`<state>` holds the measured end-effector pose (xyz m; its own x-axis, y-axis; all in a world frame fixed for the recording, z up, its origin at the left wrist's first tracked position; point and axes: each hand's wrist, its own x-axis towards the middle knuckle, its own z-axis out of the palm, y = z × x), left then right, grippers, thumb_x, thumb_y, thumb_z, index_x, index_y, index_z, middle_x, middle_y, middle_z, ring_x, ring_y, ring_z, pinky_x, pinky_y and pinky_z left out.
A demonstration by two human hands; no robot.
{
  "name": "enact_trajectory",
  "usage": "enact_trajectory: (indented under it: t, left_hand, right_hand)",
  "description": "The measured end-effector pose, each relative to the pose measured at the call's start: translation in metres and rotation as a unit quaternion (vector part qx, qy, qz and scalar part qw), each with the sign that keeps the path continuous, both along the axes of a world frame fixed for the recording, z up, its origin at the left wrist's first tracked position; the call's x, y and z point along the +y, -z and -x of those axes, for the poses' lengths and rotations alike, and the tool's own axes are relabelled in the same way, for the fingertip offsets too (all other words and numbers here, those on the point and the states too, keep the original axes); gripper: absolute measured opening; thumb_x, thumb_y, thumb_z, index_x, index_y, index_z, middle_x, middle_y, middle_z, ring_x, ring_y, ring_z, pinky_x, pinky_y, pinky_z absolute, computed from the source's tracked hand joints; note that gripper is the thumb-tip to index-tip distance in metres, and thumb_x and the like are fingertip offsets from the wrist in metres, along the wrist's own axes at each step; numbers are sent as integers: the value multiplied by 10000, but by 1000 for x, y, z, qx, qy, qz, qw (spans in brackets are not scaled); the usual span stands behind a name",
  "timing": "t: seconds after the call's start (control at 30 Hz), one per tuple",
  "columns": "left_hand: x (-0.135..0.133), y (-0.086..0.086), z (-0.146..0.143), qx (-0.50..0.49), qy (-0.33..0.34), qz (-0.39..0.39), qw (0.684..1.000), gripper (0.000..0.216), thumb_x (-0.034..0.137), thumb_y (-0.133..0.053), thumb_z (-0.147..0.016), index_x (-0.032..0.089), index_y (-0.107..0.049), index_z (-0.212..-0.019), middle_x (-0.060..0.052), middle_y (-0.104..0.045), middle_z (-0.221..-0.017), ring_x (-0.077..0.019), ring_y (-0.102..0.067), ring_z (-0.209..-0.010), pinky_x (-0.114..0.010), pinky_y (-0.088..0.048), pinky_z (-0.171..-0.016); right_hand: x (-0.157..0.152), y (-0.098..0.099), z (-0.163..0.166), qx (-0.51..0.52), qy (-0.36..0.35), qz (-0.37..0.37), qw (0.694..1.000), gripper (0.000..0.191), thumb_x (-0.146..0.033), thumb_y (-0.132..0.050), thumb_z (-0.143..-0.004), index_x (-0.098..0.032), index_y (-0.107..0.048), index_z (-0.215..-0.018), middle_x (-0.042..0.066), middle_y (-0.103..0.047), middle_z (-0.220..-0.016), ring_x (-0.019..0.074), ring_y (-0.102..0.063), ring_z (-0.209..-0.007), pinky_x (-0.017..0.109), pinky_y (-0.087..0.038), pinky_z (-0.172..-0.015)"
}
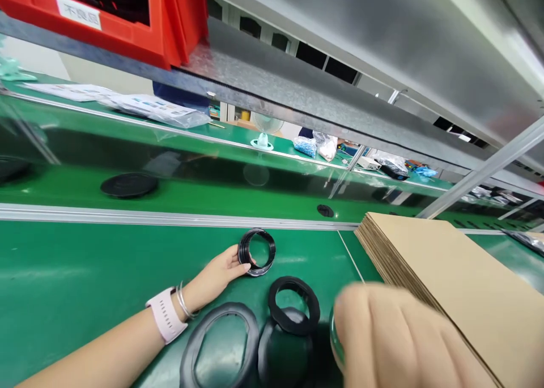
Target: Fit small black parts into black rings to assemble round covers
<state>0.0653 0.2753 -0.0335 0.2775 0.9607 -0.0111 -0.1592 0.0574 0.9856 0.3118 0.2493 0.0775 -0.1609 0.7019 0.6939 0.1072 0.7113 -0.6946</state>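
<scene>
the green surface (pixel 85 286) ran wide from left to right, with a conveyor belt (pixel 63 192) behind it and a metal shelf overhead that carried a red bin (pixel 127 20). a stack of flat cardboard (pixel 446 269) lay on the right, its near end running out of the picture.

judging by the layout, the work looked early or in the middle: four black rings lay loose and apart from any finished piece. nearest were a large oval ring (pixel 221 342) and a second dark ring (pixel 283 348) beside it, both cut off by the bottom edge. a smaller ring (pixel 294 306) lay just beyond, overlapping the second one. none seemed joined to another.

the left hand (pixel 216 274) reached out and pinched the rim of a glossy ring (pixel 256 252) between thumb and fingers, farther out on the surface than the rest. it rested on or just above the surface; i could not tell which.

the right hand (pixel 403 337) was close to the camera and badly blurred. it seemed curled, perhaps round something greenish at its left edge, but i could not tell whether it grasped anything.

a black disc (pixel 128 184) sat on the belt at left, a small dark piece (pixel 325 210) farther right. bags and papers beyond were too small to read.
</scene>
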Motion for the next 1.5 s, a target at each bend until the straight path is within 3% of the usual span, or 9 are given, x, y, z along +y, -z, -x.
enact_trajectory:
  t: [0.1,0.2,0.3,0.47,0.6,0.87,1.03,1.17,1.5]
  left_hand:
    - [1,5,0,18,-6,14,1000,437,393,-769,-770,161,-564,-1079,-112,-690,-1070,-249,-652,-967,-361,-516,-886]
    - [2,13,0,50,-14,14,999,435,382,-750,-777,177,-509,-1076,-107,-693,-1056,-238,-659,-923,-367,-533,-844]
    - [3,19,1,82,-26,11,996,402,344,-746,-775,189,-495,-1048,-103,-693,-1071,-241,-667,-937,-392,-535,-870]
    - [2,19,3,85,-37,31,995,399,300,-776,-742,190,-517,-1025,-104,-708,-1060,-263,-670,-995,-404,-527,-907]
    - [1,16,4,82,-35,49,995,397,291,-792,-732,188,-522,-1004,-104,-718,-1063,-265,-677,-993,-415,-528,-914]
    - [-2,11,5,110,-66,65,990,403,326,-838,-679,160,-592,-951,-117,-725,-1045,-294,-690,-950,-441,-543,-894]
    - [1,12,4,71,-115,61,989,465,227,-838,-642,183,-508,-968,-84,-735,-946,-293,-707,-950,-441,-555,-889]
    - [2,13,2,40,-116,51,991,571,206,-835,-637,194,-450,-1059,-75,-723,-1002,-284,-704,-980,-443,-554,-909]
    - [1,20,2,103,-147,35,983,558,227,-818,-647,199,-489,-1096,-41,-667,-1066,-248,-660,-993,-368,-550,-852]
  right_hand:
    - [84,2,-7,-38,2,-9,999,368,-646,-632,-830,-297,-715,-749,29,-639,-696,229,-644,-731,386,-602,-710]
    - [187,21,-35,-175,201,77,961,263,-436,-627,-878,-233,-725,-1012,68,-680,-1058,205,-639,-937,363,-536,-901]
    - [254,57,-80,-220,277,149,923,248,-251,-712,-786,-112,-734,-989,157,-675,-1057,235,-628,-906,410,-476,-948]
    - [289,112,-136,-265,306,223,887,161,-176,-771,-701,-113,-758,-848,124,-702,-905,240,-610,-900,367,-446,-916]
    - [302,131,-149,-273,298,224,887,122,-138,-749,-724,-119,-763,-844,116,-692,-968,238,-594,-924,363,-431,-907]
    - [260,112,-83,-213,286,123,926,60,-207,-710,-811,-155,-740,-805,71,-644,-877,214,-587,-846,349,-475,-839]
    - [161,86,14,-171,61,-21,983,135,-310,-681,-897,-223,-741,-812,25,-601,-744,199,-573,-731,336,-480,-687]
    - [112,89,54,-240,-49,-117,963,170,-305,-604,-971,-199,-727,-922,45,-614,-779,187,-567,-731,316,-465,-666]
    - [104,109,59,-344,-55,-252,903,194,-227,-505,-1014,-147,-678,-978,71,-612,-803,179,-563,-709,299,-445,-623]
